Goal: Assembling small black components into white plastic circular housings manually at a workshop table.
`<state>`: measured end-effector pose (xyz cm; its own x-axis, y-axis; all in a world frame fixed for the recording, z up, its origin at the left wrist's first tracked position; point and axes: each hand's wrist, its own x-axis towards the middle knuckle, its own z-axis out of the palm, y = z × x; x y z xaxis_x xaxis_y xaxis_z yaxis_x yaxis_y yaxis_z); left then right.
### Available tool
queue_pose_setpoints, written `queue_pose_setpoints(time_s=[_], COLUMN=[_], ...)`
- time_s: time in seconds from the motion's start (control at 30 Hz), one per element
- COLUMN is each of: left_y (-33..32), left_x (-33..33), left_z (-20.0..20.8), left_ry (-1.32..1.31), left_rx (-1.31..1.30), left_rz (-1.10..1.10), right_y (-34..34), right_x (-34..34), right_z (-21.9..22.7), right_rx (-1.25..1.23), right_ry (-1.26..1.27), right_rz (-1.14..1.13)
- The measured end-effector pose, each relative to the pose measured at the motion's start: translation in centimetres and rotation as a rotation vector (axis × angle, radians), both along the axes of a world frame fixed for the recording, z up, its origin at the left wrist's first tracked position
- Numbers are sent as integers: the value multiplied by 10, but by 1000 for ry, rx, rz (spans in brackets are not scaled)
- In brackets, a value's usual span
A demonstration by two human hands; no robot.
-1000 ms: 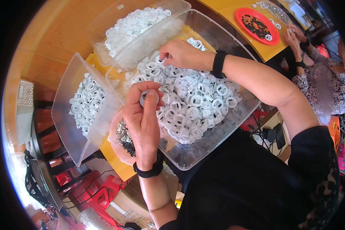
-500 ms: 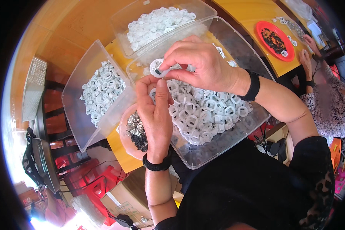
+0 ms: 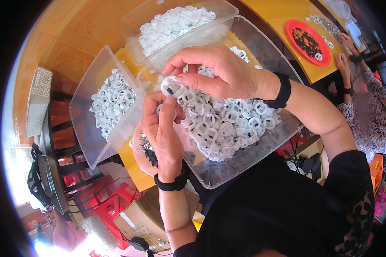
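Observation:
My left hand (image 3: 163, 128) is closed, thumb against bent fingers, at the lower edge of a small round white plastic part (image 3: 171, 87) with a dark slot. Another white part (image 3: 160, 110) shows among its curled fingers. My right hand (image 3: 221, 70) reaches in from the right; its thumb tip rests at the round part's edge, while index finger and thumb stand apart. Both hands are above a big clear plastic bin (image 3: 218, 182), where several similar white parts (image 3: 231, 124) are heaped. Behind my left hand, a pink bowl (image 3: 138, 147) with small black and metallic pieces is partly hidden.
A clear bin (image 3: 79, 107) of white parts stands at the left, another (image 3: 128, 25) at the far side. Across to the right, a red plate (image 3: 324, 49) of black bits sits near another person's hands (image 3: 344, 62). A cardboard box (image 3: 148, 214) lies below the yellow table.
My left hand has moved slightly left and down. The right hand's index finger has lifted away from its thumb. The round part has tilted and shifted a little, showing its slotted face.

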<state>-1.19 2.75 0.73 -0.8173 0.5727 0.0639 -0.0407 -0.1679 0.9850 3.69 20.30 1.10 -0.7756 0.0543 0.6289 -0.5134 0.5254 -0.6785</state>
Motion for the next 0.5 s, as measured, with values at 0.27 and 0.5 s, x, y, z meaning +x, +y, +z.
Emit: queue_pose_setpoints(time_s=[0.27, 0.5], left_y=[-1, 1], left_x=[0, 2], left_z=[-3, -3], left_ry=[56, 77], left_rx=[1, -40], left_rz=[-2, 75], right_y=[4, 6], right_x=[3, 7], right_z=[5, 9], right_rx=[-192, -352], right_ry=[-234, -610], right_rz=[121, 199])
